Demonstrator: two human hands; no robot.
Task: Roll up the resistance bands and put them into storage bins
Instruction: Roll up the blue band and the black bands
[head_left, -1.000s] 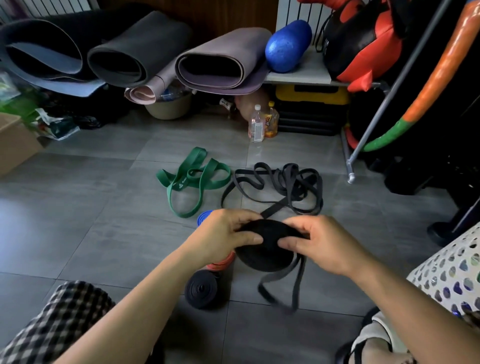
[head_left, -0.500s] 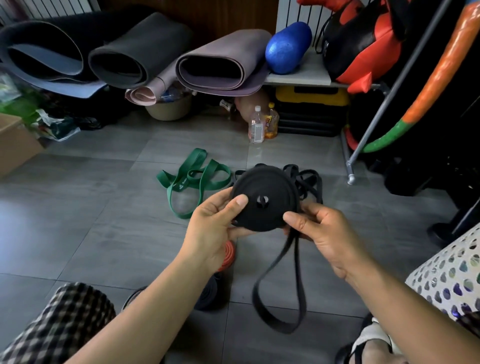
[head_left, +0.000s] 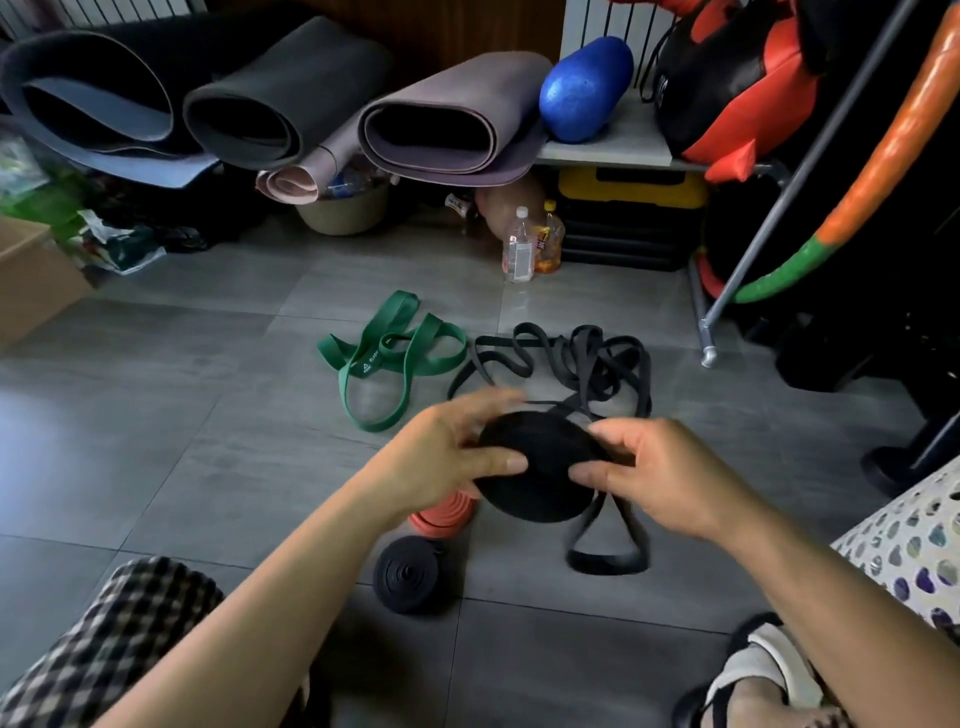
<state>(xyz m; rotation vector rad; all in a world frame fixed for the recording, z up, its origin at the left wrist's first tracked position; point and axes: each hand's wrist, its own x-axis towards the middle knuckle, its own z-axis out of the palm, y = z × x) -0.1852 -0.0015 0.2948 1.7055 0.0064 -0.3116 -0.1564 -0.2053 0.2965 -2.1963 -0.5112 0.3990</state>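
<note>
A large black roll of band (head_left: 540, 467) is held flat between both hands above the floor. My left hand (head_left: 452, 457) grips its left edge with thumb on top and fingers spread. My right hand (head_left: 660, 467) pinches its right edge. The band's loose tail (head_left: 608, 551) hangs down in a loop below the roll. On the floor beyond lie a green band (head_left: 384, 358) and a tangle of black bands (head_left: 582, 358). A finished black roll (head_left: 410, 577) and an orange roll (head_left: 447, 514) sit on the floor below my left hand.
A white perforated bin (head_left: 914, 545) stands at the right edge. Rolled mats (head_left: 447, 119), a blue roller (head_left: 584, 88), two bottles (head_left: 530, 244) and a yellow-lidded case (head_left: 628, 218) line the back. A metal rack leg (head_left: 706, 332) stands at right. A cardboard box (head_left: 31, 275) is at left.
The roll has tipped from facing me upright back to lying flat and lower between my hands. The hanging tail loop has become shorter.
</note>
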